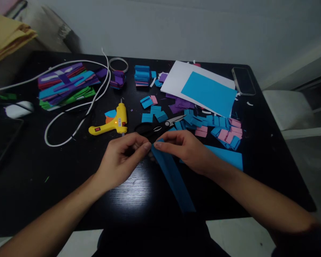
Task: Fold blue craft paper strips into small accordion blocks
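A long blue paper strip (173, 176) slants from my fingertips down toward the table's front edge. My left hand (125, 157) pinches its upper end between thumb and fingers. Right beside it, my right hand (186, 148) grips the same end, thumb on top of the paper. Black-handled scissors (167, 125) lie just beyond my hands, partly hidden by them. A yellow glue gun (112, 123) with a lit orange light rests to the left, nozzle pointing away from me.
Small folded blue and pink pieces (228, 134) are scattered at right. Behind them lie white sheets (173, 76), a blue sheet (208, 92) and a phone (243, 81). Bundled coloured strips (66, 84), a looped white cable (46, 126) and a mouse (19, 109) occupy the left.
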